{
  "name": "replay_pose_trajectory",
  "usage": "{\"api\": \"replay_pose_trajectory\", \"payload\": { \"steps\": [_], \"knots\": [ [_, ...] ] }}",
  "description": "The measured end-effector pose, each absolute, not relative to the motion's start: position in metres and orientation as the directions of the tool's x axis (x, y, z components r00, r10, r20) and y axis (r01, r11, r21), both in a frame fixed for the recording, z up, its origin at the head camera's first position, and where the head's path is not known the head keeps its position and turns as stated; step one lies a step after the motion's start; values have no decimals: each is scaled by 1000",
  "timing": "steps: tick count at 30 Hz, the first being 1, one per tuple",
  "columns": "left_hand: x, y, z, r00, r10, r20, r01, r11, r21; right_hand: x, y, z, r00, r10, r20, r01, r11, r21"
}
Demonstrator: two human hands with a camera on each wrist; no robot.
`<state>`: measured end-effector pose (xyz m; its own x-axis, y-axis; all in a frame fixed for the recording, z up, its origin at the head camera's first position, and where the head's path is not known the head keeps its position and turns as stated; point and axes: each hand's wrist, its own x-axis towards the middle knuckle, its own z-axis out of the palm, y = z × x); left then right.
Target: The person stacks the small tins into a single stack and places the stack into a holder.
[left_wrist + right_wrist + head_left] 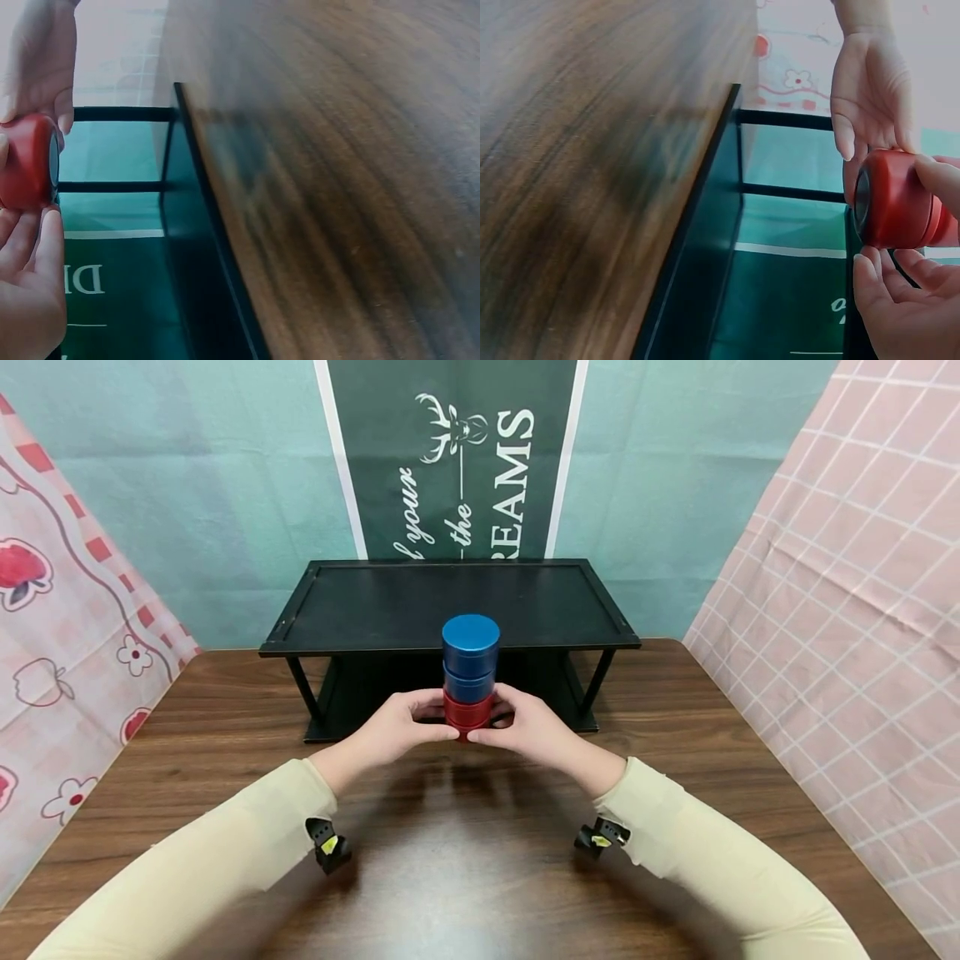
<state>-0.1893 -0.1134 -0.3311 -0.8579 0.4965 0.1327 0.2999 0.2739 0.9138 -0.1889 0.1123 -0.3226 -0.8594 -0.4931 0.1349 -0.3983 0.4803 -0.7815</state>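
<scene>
Both hands hold a two-coloured stack of cylindrical canisters in front of the black shelf. On top is a blue canister (470, 660) with a flat, round lid; below it, a red canister (468, 710). My left hand (405, 718) grips the red one from the left, thumb in front near its base. From the opposite side my right hand (531, 727) grips it likewise. In the right wrist view the red canister's dark underside (862, 201) shows, lifted off the table. The left wrist view catches only part of the red canister (28, 161), without the blue one.
A black two-tier shelf (450, 606) stands on the wooden table (450, 860) just beyond the hands, with a bare upper board. A green printed cloth hangs behind it. Patterned cloths border the table left and right.
</scene>
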Motion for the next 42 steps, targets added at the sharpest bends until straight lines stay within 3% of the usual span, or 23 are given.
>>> {"api": "replay_pose_trajectory", "payload": {
  "steps": [10, 21, 42],
  "knots": [
    [-193, -114, -308, -850, 499, 168, 337, 271, 902, -191, 111, -304, -886, -433, 166, -379, 472, -796],
    [-202, -114, -287, -823, 509, 250, 426, 264, 865, -199, 110, -285, -861, -450, 237, -427, 386, -818],
    [-222, -118, -253, -841, 506, 193, 393, 325, 860, -223, 111, -256, -833, -482, 272, -481, 387, -787]
  ]
}}
